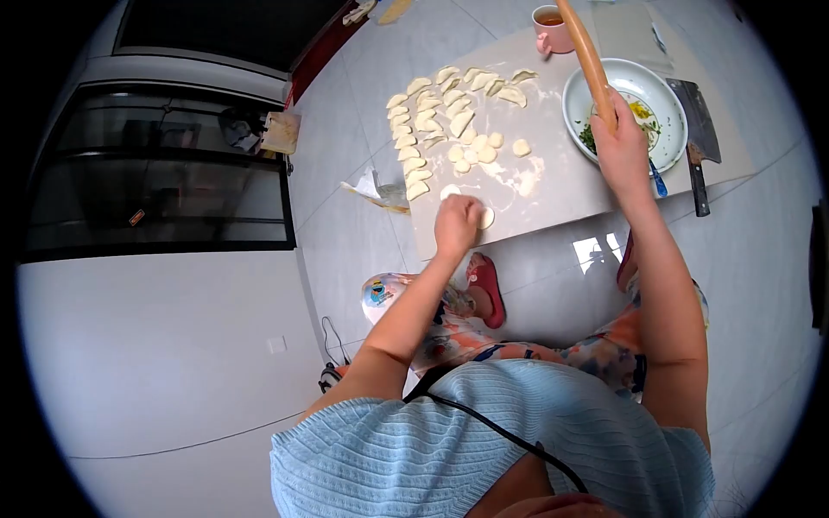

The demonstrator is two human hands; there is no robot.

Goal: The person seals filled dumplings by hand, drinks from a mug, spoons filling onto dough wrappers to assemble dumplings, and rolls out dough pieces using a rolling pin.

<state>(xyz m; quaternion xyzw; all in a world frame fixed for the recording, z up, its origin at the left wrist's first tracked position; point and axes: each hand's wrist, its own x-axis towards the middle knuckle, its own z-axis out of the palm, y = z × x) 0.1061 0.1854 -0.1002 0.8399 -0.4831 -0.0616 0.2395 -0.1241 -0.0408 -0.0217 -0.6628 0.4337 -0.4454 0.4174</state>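
Note:
My right hand (623, 147) grips a wooden rolling pin (590, 69), raised over the edge of a white bowl (573, 104). Chopped greens and something yellow lie in that bowl, with a blue-handled utensil (658, 180) at its rim. At the front left of the board, my left hand (458, 223) is closed and low over the surface, its fingertips hidden. Beside it lie one round dough wrapper (487, 217) and another dough wrapper (450, 192). Several small dough pieces (486, 154) sit farther in, and rows of folded dumplings (461, 121) cover the far left.
The grey board (553, 211) carries smears of flour. A cleaver (696, 129) lies right of the bowl, its handle past the front edge. A pink mug (553, 39) with brown liquid stands at the back. A crumpled plastic bag (380, 192) is left of the board.

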